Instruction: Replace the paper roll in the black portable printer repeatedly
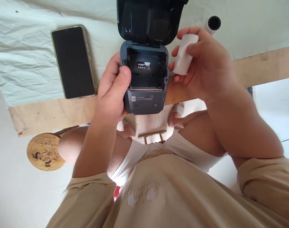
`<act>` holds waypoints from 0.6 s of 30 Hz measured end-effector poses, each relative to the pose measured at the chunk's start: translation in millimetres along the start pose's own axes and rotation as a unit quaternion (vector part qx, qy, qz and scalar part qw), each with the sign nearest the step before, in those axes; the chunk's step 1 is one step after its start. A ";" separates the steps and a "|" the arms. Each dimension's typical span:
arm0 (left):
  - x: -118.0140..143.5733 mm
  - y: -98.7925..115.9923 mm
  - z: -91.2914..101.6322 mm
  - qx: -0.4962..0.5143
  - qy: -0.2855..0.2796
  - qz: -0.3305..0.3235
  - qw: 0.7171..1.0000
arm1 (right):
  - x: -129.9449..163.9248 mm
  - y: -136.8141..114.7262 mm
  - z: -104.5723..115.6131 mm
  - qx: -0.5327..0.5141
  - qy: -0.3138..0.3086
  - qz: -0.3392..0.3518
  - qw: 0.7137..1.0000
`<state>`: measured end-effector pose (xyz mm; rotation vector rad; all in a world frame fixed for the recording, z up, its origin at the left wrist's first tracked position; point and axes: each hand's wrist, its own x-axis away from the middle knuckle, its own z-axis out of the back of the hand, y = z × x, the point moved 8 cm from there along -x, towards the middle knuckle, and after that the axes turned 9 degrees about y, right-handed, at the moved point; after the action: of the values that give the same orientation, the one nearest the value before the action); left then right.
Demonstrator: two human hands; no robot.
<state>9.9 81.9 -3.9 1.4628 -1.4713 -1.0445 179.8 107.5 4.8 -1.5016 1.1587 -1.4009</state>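
Note:
My left hand (116, 84) grips the left side of a dark grey portable label printer (146, 101), thumb on its rim. The printer's black lid (150, 20) is swung up and back, and its paper bay lies bare, with a small printed sticker inside. To the right of the printer, my right hand (203, 60) holds a roll of white paper (186, 55) between thumb and fingers. The roll is tilted and sits beside the printer, outside the bay.
A smartphone (73, 63) with a dark screen lies on the pale cloth (28, 57) at left. A small white cylinder with a black top (214, 24) stands at the back right. The wooden table edge (52, 115) runs across in front, and a round wooden stool (45, 152) is below left.

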 end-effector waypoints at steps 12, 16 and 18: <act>-1.2 1.8 -0.6 -0.003 -0.006 -0.013 1.000 | -16.3 18.3 0.4 0.022 -0.070 -0.011 0.997; -0.6 3.5 -1.2 -0.005 -0.006 -0.013 1.000 | -8.1 8.1 -1.6 0.021 -0.052 0.026 0.998; -0.5 3.7 -0.6 -0.011 -0.003 -0.010 1.000 | -5.1 4.6 -0.5 0.021 -0.040 0.053 0.998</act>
<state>9.1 82.4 -0.3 1.4625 -1.4490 -1.0746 178.9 111.0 -1.0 -1.4335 1.1348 -1.2747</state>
